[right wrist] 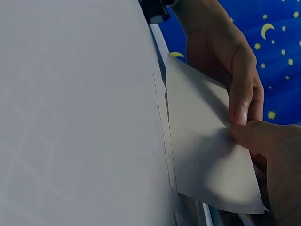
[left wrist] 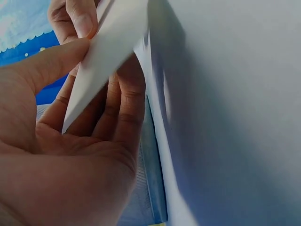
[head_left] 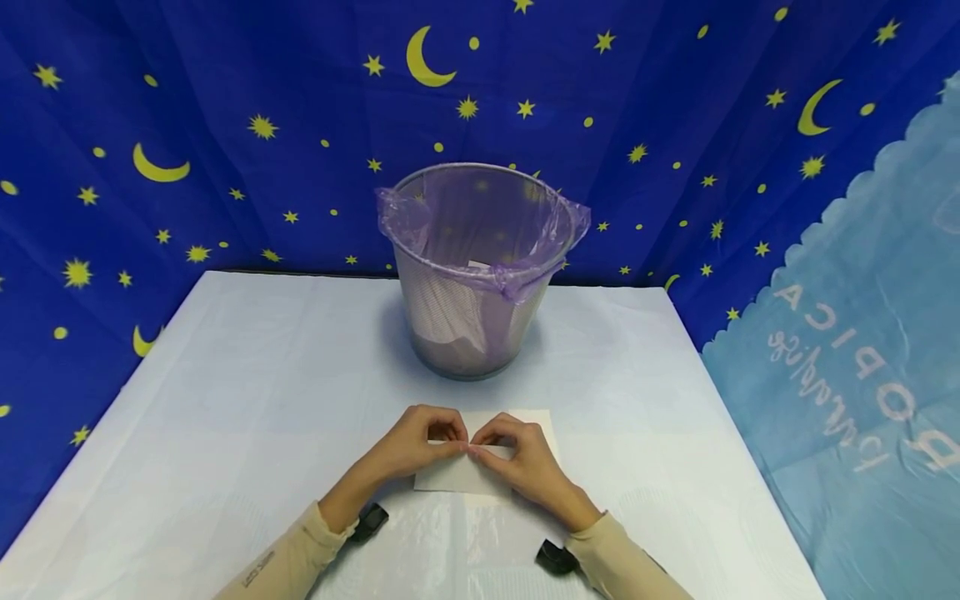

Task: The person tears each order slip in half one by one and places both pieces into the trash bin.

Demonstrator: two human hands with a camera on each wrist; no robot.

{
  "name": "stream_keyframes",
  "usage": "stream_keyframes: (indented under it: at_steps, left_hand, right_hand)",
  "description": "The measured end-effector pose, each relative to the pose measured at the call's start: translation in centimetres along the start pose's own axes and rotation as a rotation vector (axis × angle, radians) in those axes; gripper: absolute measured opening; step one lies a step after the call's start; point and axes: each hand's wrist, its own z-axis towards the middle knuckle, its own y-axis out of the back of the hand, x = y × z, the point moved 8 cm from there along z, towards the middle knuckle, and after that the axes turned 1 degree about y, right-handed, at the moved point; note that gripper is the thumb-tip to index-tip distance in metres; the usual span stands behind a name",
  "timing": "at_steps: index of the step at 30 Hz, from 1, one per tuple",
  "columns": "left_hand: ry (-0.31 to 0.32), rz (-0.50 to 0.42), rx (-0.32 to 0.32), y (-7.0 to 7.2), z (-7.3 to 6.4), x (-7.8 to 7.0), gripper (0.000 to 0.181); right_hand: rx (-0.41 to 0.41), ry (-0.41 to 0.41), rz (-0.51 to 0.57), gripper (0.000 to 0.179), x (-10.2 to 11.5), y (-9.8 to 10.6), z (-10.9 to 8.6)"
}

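Observation:
A small white sheet of paper (head_left: 450,477) is raised off the table between my two hands, tilted with its lower edge toward me. My left hand (head_left: 420,437) pinches its top edge between thumb and fingers. Beside it, thumbs nearly touching, my right hand (head_left: 525,462) pinches the same edge. In the right wrist view the broad face of the paper (right wrist: 202,141) shows, with a shadow across it. The left wrist view catches the paper (left wrist: 110,42) nearly edge-on. Under the hands lies a cream-coloured paper (head_left: 543,421), partly covered.
Behind the hands stands a wire-mesh wastebasket (head_left: 450,317) lined with a purple plastic bag (head_left: 517,279); something white shows inside. It sits on a white-covered table (head_left: 285,358). A blue curtain (head_left: 300,100) with moons and stars hangs behind, and a light-blue cloth (head_left: 862,350) on the right.

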Motion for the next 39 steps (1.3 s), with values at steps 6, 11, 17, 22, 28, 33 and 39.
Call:
stream_keyframes:
  at_steps: [6, 11, 17, 22, 28, 33, 39]
  left_hand:
    - [0.006, 0.028, -0.020, 0.2, 0.2, -0.2, 0.006]
    - [-0.006, 0.059, -0.049, 0.7, 0.6, -1.1, 0.007]
    - [-0.018, 0.105, -0.068, 1.5, 1.3, -2.4, 0.005]
    - [-0.056, 0.123, -0.115, 2.4, 1.8, -3.6, 0.008]
    - [-0.085, 0.120, -0.121, 3.0, 2.4, -5.1, 0.009]
    - [-0.131, 0.128, -0.128, 4.2, 3.2, -7.3, 0.008]
    - [-0.170, 0.136, -0.133, 5.4, 4.2, -10.4, 0.009]
  right_hand:
    - [-0.017, 0.026, -0.022, 0.004, 0.6, 0.3, 0.3]
    - [-0.042, 0.101, -0.085, 0.005, 1.9, 1.1, 1.1]
    - [-0.058, 0.140, -0.136, 0.008, 3.1, 2.3, 2.3]
    - [-0.058, 0.116, -0.140, 0.006, 3.5, 3.1, 3.3]
    - [-0.051, 0.133, -0.174, 0.006, 4.8, 4.2, 4.1]
    - [-0.051, 0.154, -0.214, 0.004, 6.6, 5.7, 5.6]
    - [-0.048, 0.195, -0.248, 0.006, 8.8, 7.6, 7.4]
